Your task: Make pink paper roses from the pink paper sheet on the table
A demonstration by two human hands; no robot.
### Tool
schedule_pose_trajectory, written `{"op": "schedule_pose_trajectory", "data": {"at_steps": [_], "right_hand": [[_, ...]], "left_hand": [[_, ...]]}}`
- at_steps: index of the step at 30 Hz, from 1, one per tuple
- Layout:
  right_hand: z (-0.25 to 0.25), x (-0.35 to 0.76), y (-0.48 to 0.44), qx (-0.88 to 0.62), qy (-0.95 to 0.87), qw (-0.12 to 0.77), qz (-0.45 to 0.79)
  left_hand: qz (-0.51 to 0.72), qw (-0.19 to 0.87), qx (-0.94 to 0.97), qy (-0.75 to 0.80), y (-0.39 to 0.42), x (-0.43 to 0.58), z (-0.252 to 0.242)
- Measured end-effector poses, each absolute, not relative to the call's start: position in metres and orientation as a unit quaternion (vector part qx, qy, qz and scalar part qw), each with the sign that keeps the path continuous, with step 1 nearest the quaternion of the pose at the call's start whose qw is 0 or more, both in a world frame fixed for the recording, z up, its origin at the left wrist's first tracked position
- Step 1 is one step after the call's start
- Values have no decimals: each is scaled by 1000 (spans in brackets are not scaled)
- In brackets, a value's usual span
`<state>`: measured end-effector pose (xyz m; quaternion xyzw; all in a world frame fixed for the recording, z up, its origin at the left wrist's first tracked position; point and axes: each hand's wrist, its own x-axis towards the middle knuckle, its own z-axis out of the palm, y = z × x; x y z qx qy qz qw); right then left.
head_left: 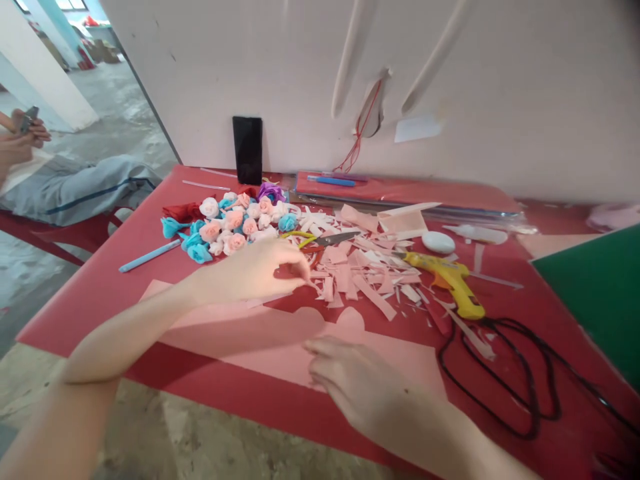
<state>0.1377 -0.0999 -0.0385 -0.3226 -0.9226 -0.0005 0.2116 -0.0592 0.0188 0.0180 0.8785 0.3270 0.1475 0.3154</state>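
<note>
Right hand (350, 383) lies spread on pink sheet (240, 330) while left hand (255, 270), fingertips bunched at 11 o'clock, could catch the scissors (327, 239).

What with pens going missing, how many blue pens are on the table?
2. One light blue pen lies left of the paper flowers. One darker blue pen lies at the back by the wall. More may hide under the scraps.
</note>
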Motion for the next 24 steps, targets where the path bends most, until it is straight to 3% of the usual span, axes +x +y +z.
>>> {"op": "schedule_pose_trajectory", "data": {"at_steps": [3,6,10,17,24], "right_hand": [[-53,135,-105,-275,-948,153,-54],[-61,134,-105,-280,-941,170,-86],[-67,132,-107,-278,-937,161,-137],[-68,132,-111,-265,-947,128,-127],[-72,131,-113,-275,-944,151,-104]], "left_hand": [[48,313,873,372,19,-74,3],[-11,326,850,414,19,-92,-10],[-37,331,834,441,18,-108,-22],[-84,333,811,474,17,-111,-25],[-88,336,814,466,37,-114,-31]]}}
